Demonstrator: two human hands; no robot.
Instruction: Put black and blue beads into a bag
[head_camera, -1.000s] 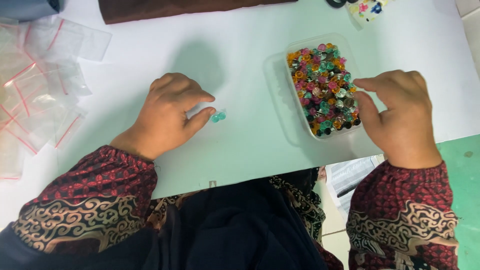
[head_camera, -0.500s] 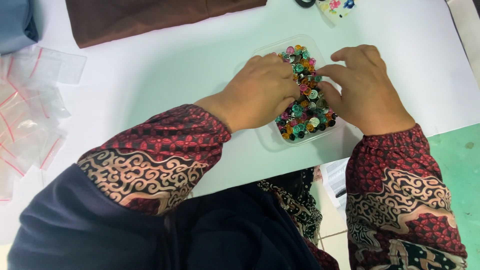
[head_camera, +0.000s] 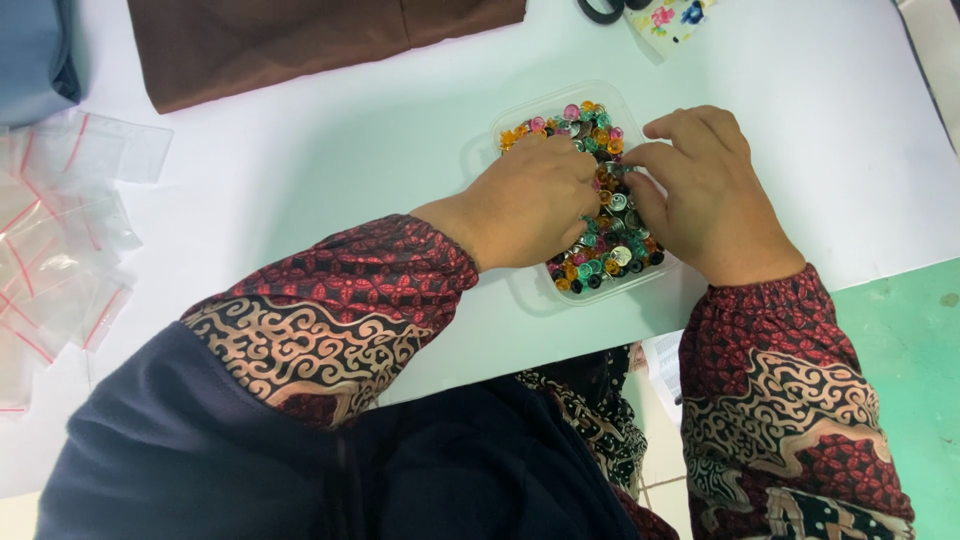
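A clear plastic tub (head_camera: 527, 290) stands on the white table (head_camera: 330, 170), filled with several small colourful beads (head_camera: 590, 122). My left hand (head_camera: 530, 200) reaches across from the left and lies over the tub, fingers curled down into the beads. My right hand (head_camera: 715, 195) comes in from the right, its fingertips also among the beads and touching the left fingers near the tub's middle. The fingertips of both hands are hidden among the beads, so any held piece cannot be seen.
A pile of small clear zip bags with red strips (head_camera: 60, 230) lies at the left. Brown folded cloth (head_camera: 300, 40) and blue cloth (head_camera: 30, 50) lie at the back. Black scissors handles (head_camera: 605, 10) and a floral packet (head_camera: 675, 18) are behind the tub. Green floor (head_camera: 900, 380) lies beyond the table's right edge.
My left hand left a small teal piece on the table and moved right into the tub. My right hand shifted from the tub's side to its middle. The view has shifted too.
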